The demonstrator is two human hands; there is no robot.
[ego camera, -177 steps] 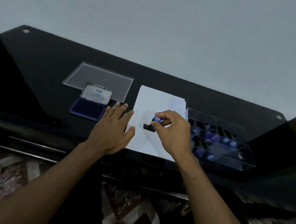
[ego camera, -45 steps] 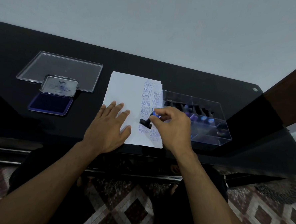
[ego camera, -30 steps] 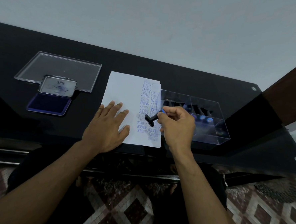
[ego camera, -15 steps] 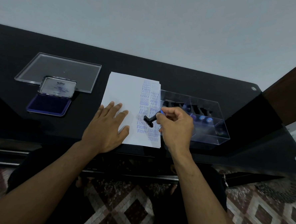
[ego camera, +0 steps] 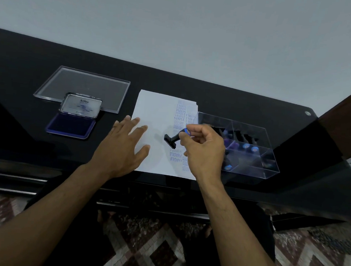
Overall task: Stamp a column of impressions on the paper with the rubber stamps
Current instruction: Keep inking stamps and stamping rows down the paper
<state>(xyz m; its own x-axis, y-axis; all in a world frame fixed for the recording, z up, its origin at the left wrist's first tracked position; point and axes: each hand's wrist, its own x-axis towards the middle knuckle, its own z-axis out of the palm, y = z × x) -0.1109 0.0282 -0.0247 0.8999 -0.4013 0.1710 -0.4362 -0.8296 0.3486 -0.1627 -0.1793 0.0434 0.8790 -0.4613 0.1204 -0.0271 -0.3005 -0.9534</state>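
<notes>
Black table point(ego camera: 224, 98); stamp point(ego camera: 172, 140) pinched in right-hand fingers point(ego camera: 183, 136).

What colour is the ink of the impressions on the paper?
Blue-purple; the impressions on the paper show best in the head view.

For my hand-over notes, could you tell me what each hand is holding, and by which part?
The right hand pinches the rubber stamp by its blue-capped handle end. The left hand holds nothing.

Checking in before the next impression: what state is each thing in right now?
ink pad: lid open
clear organizer box: uncovered, stamps inside
clear lid: flat on table
paper: partly stamped
rubber stamp: tilted, lifted
left hand: flat on paper
right hand: pinching stamp
</notes>
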